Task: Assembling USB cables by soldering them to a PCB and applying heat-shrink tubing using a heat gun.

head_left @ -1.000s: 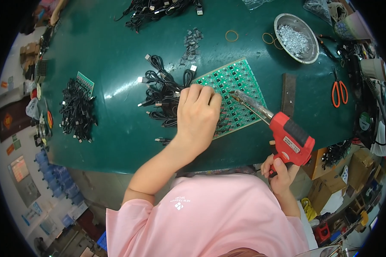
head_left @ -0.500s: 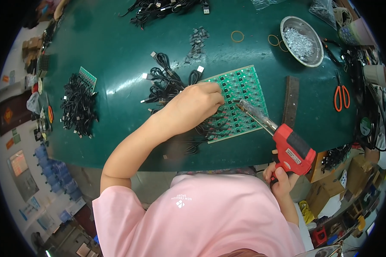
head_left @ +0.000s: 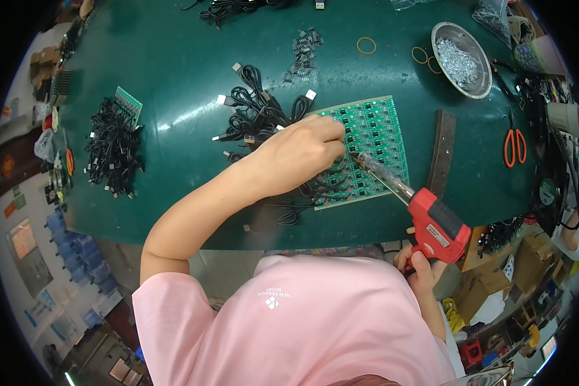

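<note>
My left hand (head_left: 304, 153) reaches over the left side of a green circuit board panel (head_left: 381, 138), its fingers curled and pinched together. What the fingertips hold is hidden beneath the hand. Black USB cables (head_left: 256, 110) lie bunched beside and under that hand, and several cable ends (head_left: 328, 186) rest on the panel's lower left. My right hand (head_left: 420, 265) is wrapped round the handle of a red and black soldering gun (head_left: 439, 225). Its metal tip points up and left onto the panel, close to my left fingers.
Small black pin parts (head_left: 304, 55) lie beyond the cables. At far right stand a metal bowl (head_left: 460, 61) of small shiny pieces and orange-handled scissors (head_left: 514, 147). A dark flat bar (head_left: 441, 154) lies right of the panel. Another cable bundle (head_left: 112, 151) is at left.
The view has shifted slightly. My left hand has moved a little to the right over the panel. The soldering gun's tip stays on the panel near the left fingers.
</note>
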Available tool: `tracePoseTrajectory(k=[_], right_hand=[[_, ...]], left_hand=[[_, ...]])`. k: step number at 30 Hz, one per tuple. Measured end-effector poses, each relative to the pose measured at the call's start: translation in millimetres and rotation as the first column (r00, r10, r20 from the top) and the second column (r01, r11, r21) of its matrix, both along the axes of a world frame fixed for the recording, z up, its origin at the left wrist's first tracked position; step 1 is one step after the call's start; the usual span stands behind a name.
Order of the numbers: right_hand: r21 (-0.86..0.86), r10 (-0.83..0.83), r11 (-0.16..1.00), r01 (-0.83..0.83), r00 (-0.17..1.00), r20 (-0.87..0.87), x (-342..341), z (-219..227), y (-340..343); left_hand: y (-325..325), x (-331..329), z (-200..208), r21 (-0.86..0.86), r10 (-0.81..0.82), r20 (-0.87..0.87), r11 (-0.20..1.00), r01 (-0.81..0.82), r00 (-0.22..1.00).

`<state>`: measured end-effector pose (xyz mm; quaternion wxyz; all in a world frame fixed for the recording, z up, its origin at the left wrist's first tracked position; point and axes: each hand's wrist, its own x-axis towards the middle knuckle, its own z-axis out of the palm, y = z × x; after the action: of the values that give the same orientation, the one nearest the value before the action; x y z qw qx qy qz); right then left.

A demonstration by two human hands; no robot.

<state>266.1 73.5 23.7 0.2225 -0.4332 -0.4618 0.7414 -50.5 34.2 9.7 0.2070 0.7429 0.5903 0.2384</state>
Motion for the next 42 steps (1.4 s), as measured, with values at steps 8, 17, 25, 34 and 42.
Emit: tracePoseTrajectory(k=[8, 17, 25, 34, 42], right_hand=[[0.014, 0.004, 1.0, -0.004, 1.0, 0.004, -3, -1, -2], [0.09, 0.053, 0.995, -0.05, 0.998, -0.03, 2, -13, -3], [0.049, -0.033, 0.998, 0.034, 0.999, -0.009, -3, 1, -4], [0.136, 0.104, 0.986, -0.101, 0.995, -0.013, 8, -12, -3], [0.128, 0.081, 0.989, -0.079, 0.997, -0.006, 3, -11, -4]], left_hand=[[-3, 6, -1, 0.065, 0.03, -0.062, 0.998, -0.025, 0.998], [-3, 9, -3, 0.101, 0.046, -0.109, 0.994, -0.035, 0.993], [-4, 10, -4, 0.11, 0.042, -0.136, 0.994, -0.027, 0.99], [-5, 11, -5, 0.113, 0.044, -0.138, 0.993, -0.028, 0.989], [-4, 11, -6, 0.12, 0.059, -0.124, 0.992, -0.044, 0.99]])
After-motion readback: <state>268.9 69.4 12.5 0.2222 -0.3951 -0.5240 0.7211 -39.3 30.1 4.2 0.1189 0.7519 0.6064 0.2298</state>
